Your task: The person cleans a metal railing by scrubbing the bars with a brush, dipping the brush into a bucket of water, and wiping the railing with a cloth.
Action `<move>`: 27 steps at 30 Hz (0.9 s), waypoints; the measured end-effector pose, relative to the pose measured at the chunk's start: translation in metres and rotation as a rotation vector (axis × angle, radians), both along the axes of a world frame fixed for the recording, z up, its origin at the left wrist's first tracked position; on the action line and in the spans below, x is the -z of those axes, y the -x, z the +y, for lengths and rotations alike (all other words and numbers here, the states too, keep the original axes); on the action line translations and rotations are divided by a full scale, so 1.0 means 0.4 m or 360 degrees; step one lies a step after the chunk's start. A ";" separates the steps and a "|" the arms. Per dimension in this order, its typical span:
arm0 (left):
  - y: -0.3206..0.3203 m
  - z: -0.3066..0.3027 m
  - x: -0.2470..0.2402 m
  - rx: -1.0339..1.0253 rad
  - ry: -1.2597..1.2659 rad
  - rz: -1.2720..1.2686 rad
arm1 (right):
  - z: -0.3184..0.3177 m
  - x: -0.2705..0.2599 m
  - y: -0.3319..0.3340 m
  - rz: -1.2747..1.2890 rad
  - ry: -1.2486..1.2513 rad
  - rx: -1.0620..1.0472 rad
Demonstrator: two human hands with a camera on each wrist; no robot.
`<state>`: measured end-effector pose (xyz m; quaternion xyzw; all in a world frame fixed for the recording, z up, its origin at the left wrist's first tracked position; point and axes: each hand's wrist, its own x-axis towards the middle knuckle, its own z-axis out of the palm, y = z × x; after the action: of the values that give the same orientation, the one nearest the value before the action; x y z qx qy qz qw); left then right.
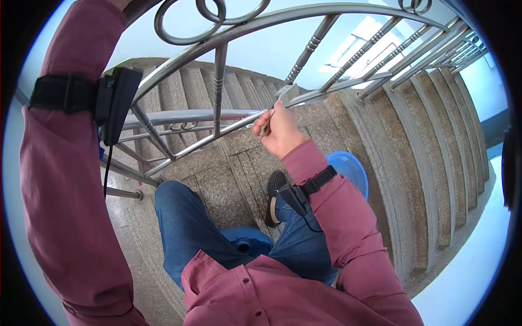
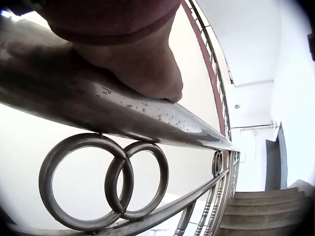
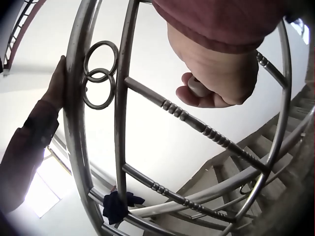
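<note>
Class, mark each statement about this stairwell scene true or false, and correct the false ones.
1. The right hand holds a scraper against the railing. True.
2. The left hand hangs free at the person's side. False: it rests on the handrail.
3. A blue basin sits on the stairs. True.
4. The railing's rings are wooden. False: they are metal.
5. The person wears shorts. False: blue jeans.
</note>
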<state>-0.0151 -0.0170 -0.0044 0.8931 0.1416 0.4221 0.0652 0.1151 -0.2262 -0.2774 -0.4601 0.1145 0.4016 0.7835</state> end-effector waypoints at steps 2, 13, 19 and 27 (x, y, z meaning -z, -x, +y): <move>0.030 -0.060 0.010 0.0003 -0.0173 -0.0070 | 0.009 -0.008 0.015 -0.0070 0.0007 0.0072; 0.007 -0.036 0.007 -0.0011 -0.0110 -0.0067 | 0.003 -0.018 -0.088 -0.0173 0.0038 0.0179; 0.005 -0.043 -0.001 0.0020 -0.0010 -0.0065 | 0.037 -0.022 0.010 0.0016 -0.0075 -0.0061; 0.009 -0.048 -0.003 0.0073 -0.0046 -0.0030 | 0.064 -0.024 -0.020 -0.0062 -0.0096 0.0138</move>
<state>-0.0187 -0.0364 -0.0033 0.8929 0.1144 0.4308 0.0631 0.1233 -0.2008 -0.2676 -0.4386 0.1069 0.3616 0.8158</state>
